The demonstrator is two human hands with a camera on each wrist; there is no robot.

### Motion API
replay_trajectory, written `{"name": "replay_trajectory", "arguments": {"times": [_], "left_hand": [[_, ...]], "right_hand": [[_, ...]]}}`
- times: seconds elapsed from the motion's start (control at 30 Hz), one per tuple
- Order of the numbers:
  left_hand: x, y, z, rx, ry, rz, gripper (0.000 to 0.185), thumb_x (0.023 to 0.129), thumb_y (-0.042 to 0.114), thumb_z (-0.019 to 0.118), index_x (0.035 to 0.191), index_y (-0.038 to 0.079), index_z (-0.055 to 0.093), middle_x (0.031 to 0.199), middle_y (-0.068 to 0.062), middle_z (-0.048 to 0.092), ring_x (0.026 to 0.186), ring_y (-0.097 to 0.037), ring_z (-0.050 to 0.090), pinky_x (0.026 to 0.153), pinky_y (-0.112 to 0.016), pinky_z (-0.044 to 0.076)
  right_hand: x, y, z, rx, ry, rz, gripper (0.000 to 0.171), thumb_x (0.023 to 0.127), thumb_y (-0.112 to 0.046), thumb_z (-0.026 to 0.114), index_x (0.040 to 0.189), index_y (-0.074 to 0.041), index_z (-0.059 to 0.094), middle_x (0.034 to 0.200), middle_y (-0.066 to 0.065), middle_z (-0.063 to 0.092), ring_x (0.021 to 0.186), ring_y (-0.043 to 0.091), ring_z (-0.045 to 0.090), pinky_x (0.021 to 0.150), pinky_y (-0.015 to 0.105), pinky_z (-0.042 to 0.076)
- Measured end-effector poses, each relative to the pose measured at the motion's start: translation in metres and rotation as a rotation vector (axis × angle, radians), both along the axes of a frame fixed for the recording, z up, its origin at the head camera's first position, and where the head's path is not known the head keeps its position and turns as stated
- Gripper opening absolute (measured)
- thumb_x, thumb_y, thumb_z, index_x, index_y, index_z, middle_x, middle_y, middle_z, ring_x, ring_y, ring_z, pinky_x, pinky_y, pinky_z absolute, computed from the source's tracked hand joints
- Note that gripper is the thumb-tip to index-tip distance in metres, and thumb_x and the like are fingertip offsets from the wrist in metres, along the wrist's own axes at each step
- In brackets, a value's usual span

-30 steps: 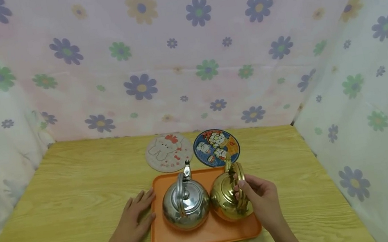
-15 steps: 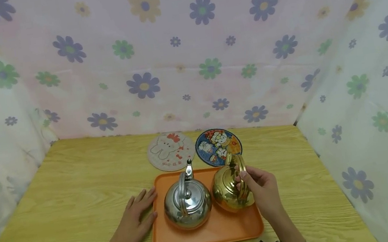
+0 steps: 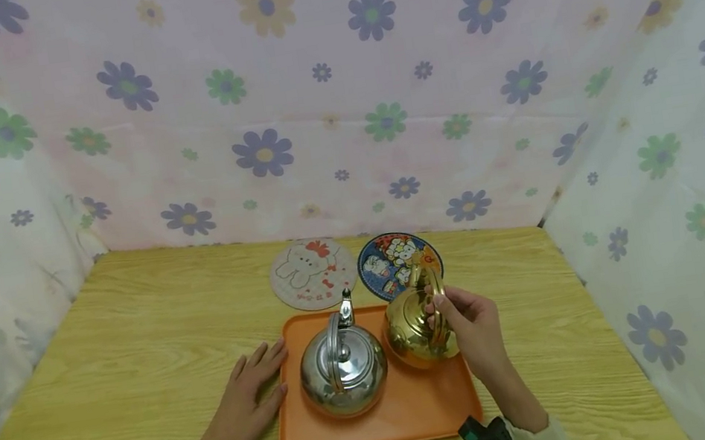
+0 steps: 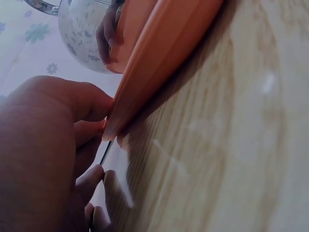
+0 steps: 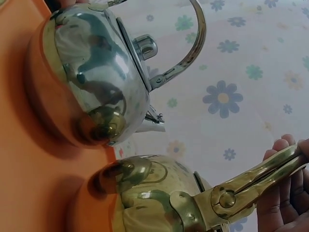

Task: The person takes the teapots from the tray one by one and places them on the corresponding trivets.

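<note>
With curled fingers my right hand grips the handle of a shiny gold kettle. The kettle is over the right back part of an orange tray and looks raised a little from it. On the tray's left half stands a silver kettle, its spout pointing to the back. My left hand rests at the tray's left edge, fingers straight. In the left wrist view, its thumb and a finger touch the orange rim. The right wrist view has the gold kettle beside the silver kettle.
Behind the tray lie two round mats, a pale one with a rabbit picture and a blue cartoon one partly behind the gold kettle's spout. All sit on a wood-grain table. A flowered curtain encloses the back and sides.
The gold kettle, gripped by my right hand, has moved up and toward the back, away from the silver kettle's side. My left hand and the silver kettle have stayed in place.
</note>
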State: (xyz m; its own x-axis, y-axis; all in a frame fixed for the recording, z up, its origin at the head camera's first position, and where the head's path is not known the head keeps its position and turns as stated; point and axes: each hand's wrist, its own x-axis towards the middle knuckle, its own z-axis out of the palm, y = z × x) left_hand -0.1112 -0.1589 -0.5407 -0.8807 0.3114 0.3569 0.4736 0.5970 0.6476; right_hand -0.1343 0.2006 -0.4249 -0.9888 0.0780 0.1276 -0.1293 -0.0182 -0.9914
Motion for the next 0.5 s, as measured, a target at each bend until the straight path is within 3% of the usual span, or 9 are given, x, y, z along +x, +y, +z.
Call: {"name": "replay_trajectory", "arguments": {"times": [0.23, 0.5], "left_hand": [[0.0012, 0.0017, -0.0009, -0.001, 0.009, 0.005, 0.052, 0.094, 0.013, 0.071, 0.142, 0.002, 0.059, 0.151, -0.013, 0.054, 0.141, -0.047, 0.042, 0.114, -0.066, 0.020], [-0.0010, 0.0012, -0.0030, -0.019, 0.023, 0.016, 0.051, 0.095, 0.013, 0.068, 0.144, 0.002, 0.057, 0.151, -0.013, 0.053, 0.140, -0.047, 0.042, 0.114, -0.064, 0.020]], "right_hand": [[-0.0058, 0.0018, -0.0029, -0.011, 0.072, 0.033, 0.033, 0.101, -0.005, 0.061, 0.111, 0.027, 0.060, 0.101, 0.008, 0.077, 0.072, 0.012, 0.071, 0.068, 0.028, 0.061], [-0.0088, -0.0006, -0.0051, -0.032, 0.077, 0.019, 0.034, 0.102, -0.005, 0.060, 0.117, 0.026, 0.060, 0.087, 0.006, 0.075, 0.066, 0.011, 0.069, 0.066, 0.027, 0.061]]}}
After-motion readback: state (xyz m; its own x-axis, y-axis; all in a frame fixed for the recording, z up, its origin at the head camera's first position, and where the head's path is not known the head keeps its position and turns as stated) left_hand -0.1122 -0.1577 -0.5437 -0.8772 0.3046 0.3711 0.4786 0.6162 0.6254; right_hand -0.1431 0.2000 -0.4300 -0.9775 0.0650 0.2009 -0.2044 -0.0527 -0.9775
